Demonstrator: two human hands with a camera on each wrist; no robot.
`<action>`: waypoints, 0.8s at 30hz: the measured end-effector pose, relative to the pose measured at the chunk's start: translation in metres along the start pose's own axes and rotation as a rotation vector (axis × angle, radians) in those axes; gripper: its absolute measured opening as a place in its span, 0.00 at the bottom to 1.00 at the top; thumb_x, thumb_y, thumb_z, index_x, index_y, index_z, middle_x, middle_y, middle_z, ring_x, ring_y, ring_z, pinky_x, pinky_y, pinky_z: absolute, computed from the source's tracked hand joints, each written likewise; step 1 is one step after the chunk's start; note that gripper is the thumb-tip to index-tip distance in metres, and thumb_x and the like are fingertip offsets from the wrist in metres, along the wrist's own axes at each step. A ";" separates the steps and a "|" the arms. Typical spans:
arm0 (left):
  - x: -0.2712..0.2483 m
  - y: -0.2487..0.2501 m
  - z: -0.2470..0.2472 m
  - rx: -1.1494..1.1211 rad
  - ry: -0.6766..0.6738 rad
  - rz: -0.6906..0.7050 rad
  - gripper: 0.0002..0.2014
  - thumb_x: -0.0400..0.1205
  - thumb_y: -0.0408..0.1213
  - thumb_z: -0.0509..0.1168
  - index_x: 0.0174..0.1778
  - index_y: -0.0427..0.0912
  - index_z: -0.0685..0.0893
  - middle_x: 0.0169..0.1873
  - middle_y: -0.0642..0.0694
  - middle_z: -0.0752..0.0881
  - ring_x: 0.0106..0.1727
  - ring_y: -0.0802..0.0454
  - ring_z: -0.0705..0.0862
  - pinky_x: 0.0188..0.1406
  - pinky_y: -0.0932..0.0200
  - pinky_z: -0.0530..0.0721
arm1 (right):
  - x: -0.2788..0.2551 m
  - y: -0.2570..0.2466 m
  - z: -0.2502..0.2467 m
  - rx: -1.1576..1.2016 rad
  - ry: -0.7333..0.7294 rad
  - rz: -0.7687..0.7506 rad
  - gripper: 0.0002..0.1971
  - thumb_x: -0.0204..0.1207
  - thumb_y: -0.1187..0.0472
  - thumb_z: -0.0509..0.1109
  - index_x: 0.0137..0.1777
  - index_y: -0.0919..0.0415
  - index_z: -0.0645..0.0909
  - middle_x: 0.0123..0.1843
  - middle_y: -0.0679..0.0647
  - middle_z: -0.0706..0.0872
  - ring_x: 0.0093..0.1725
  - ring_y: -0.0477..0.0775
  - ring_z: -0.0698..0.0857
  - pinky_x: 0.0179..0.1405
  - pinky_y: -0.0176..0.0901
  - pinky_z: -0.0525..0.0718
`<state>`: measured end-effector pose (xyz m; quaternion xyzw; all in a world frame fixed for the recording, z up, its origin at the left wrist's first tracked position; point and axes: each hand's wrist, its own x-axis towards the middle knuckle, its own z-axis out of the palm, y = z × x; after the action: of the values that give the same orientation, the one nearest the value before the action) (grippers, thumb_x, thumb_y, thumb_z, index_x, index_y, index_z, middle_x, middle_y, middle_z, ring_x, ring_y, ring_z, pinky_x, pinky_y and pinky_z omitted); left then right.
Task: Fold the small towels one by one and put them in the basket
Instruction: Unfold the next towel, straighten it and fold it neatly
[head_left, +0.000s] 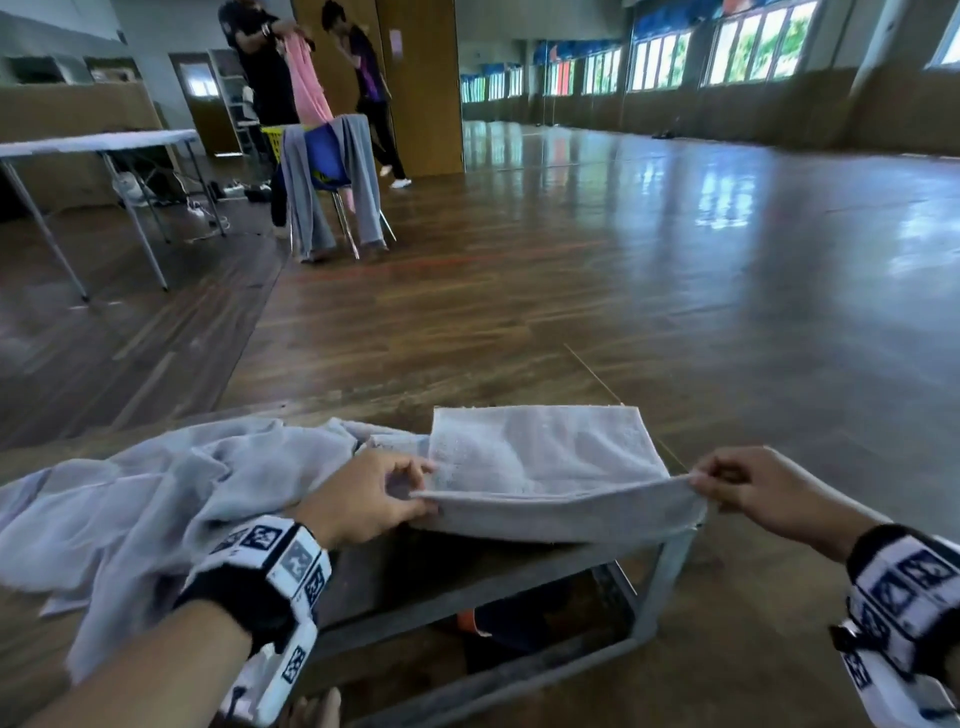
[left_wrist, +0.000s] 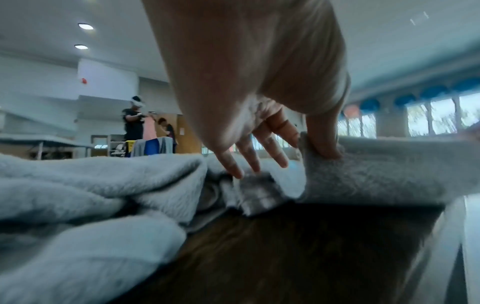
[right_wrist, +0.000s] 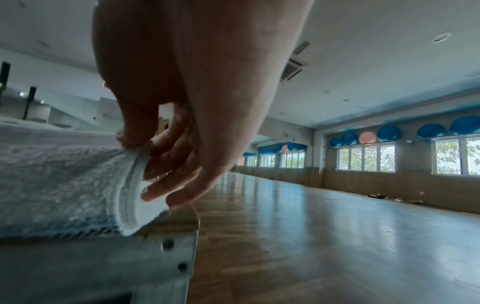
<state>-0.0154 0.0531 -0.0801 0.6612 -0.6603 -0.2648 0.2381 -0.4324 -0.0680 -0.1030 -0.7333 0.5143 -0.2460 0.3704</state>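
A small pale grey towel (head_left: 545, 457) lies on the right end of a low wooden table (head_left: 467, 566), its near edge lifted off the top. My left hand (head_left: 410, 488) pinches the near left corner of the towel (left_wrist: 363, 174) between thumb and finger, the other fingers (left_wrist: 233, 164) spread. My right hand (head_left: 698, 480) pinches the near right corner of the towel (right_wrist: 64, 185), thumb on top. A heap of crumpled grey towels (head_left: 156, 499) lies to the left under my left forearm. No basket shows.
The table has a grey metal frame (head_left: 660, 587) and stands on a wooden floor (head_left: 623, 286). Far off at the left are a folding table (head_left: 98, 143), a blue chair draped with grey cloth (head_left: 327, 166) and two people (head_left: 265, 67).
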 end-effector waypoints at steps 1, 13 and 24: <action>0.001 -0.006 0.006 0.094 -0.059 -0.011 0.09 0.74 0.46 0.79 0.37 0.51 0.84 0.57 0.62 0.88 0.52 0.74 0.83 0.58 0.65 0.78 | 0.001 0.007 0.006 -0.014 -0.032 0.014 0.08 0.80 0.66 0.75 0.38 0.61 0.88 0.31 0.51 0.87 0.36 0.48 0.82 0.43 0.50 0.79; 0.025 -0.031 -0.012 0.432 -0.082 -0.251 0.12 0.77 0.52 0.75 0.37 0.47 0.86 0.29 0.55 0.87 0.35 0.59 0.85 0.33 0.62 0.75 | 0.042 -0.021 0.044 -0.180 -0.159 -0.080 0.09 0.85 0.57 0.69 0.43 0.56 0.83 0.22 0.42 0.74 0.24 0.44 0.69 0.28 0.40 0.71; 0.044 0.005 -0.025 -0.082 0.345 -0.006 0.09 0.80 0.44 0.73 0.41 0.42 0.86 0.28 0.51 0.83 0.27 0.61 0.75 0.29 0.68 0.73 | 0.035 -0.030 0.024 0.282 0.241 -0.110 0.11 0.88 0.55 0.64 0.42 0.46 0.78 0.40 0.59 0.83 0.39 0.60 0.84 0.48 0.78 0.87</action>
<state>-0.0030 0.0082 -0.0596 0.6884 -0.5964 -0.1750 0.3738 -0.3853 -0.0882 -0.0948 -0.6662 0.4746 -0.4217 0.3913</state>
